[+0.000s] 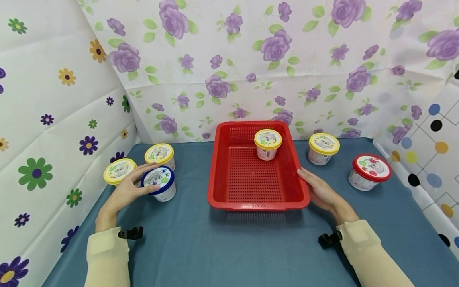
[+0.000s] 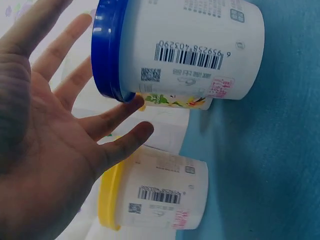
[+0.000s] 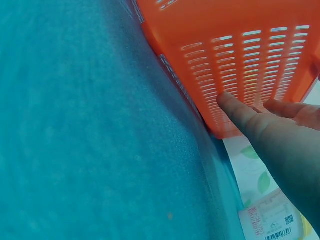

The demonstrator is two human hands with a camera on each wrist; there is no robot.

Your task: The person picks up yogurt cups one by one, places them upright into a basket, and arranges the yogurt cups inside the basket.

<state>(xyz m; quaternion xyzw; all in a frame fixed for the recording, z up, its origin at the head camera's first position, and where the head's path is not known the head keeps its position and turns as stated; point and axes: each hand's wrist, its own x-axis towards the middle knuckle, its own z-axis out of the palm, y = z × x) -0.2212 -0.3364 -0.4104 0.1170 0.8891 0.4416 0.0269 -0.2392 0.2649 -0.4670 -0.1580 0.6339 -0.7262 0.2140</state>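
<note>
My left hand (image 1: 128,190) reaches over a small white tub with a blue lid (image 1: 157,179), its fingers and thumb spread about the lid. In the left wrist view the fingers (image 2: 120,120) are extended beside the blue-lidded tub (image 2: 195,45), not curled round it. Two yellow-lidded tubs stand close by, one farther back (image 1: 159,154) and one farther left (image 1: 119,170). At the right side of a red perforated basket (image 1: 251,205), my right hand (image 1: 320,192) rests with its fingertips against the rim and outer wall. A yellow-lidded tub (image 1: 267,144) sits upright inside the basket.
Right of the basket stand another yellow-lidded tub (image 1: 323,148) and a red-lidded tub (image 1: 370,171). A blue cloth (image 1: 229,255) covers the table. Flower-patterned sheets (image 1: 201,71) hang behind and at the left; a dotted sheet (image 1: 426,159) hangs at the right.
</note>
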